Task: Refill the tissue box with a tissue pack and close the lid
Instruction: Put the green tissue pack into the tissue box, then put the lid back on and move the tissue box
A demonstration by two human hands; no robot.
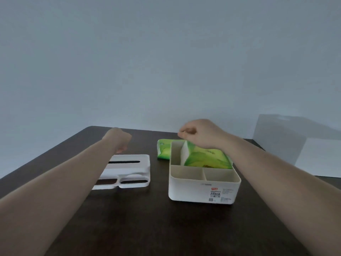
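A person's two bare forearms reach over a dark wooden counter (166, 228) set against a plain pale wall (166, 52). The white tissue box (203, 191) stands open at right of centre, a printed label on its near side; dividers split it into two small front compartments, a narrow slot at the back left and one large rear compartment. A green tissue pack (208, 157) sits tilted in that large rear compartment, its upper end rising above the rim. A second green pack (164, 149) lies flat on the counter just behind the box's far left corner (whether the two packs touch cannot be told from this angle).

The right hand (201, 133) hovers above the tilted pack, fingers curled inward in a loose clenched grip; the fingertips appear pinched together, but whether they hold anything cannot be told. The left hand (118, 139) hangs over the far edge of the lid, knuckles toward the camera and fingers bent down, so the state of its grip cannot be told; nothing shows in it.

The box's white lid (129, 171) lies flat on the counter to the left of the box, well apart from it, with one long slot and two smaller openings showing the dark counter beneath. A pale grey box (287, 139) stands at the far right edge
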